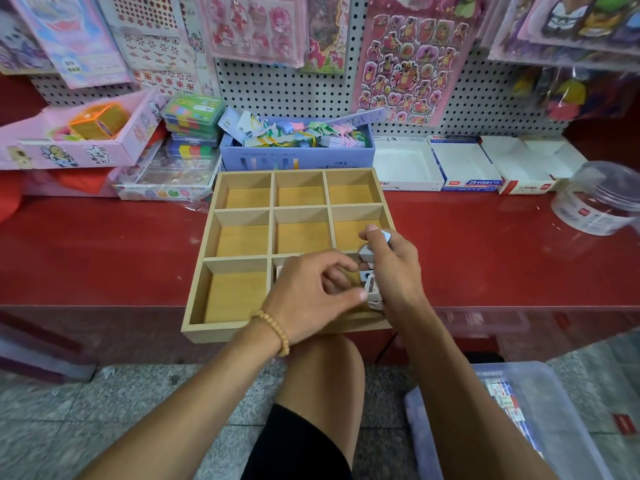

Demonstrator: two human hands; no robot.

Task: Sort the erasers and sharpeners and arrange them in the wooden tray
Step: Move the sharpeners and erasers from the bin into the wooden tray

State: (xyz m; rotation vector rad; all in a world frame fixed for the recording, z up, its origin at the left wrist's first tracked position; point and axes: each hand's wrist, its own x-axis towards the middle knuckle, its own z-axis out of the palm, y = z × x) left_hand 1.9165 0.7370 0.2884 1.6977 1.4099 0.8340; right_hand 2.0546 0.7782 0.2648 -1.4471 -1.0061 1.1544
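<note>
I note my right hand (391, 268) gripping several sharpeners (372, 292) over the wooden tray (207, 237), near right; my left hand (311, 296), touching them, pinches one from the left.

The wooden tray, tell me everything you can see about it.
The wooden tray is pale, light wood with a three-by-three grid of square compartments and yellower floors. It sits flat on the red counter, its near edge overhanging. Most compartments look empty. The left hand and right hand, holding small sharpeners, cover the near middle and right ones.
</note>
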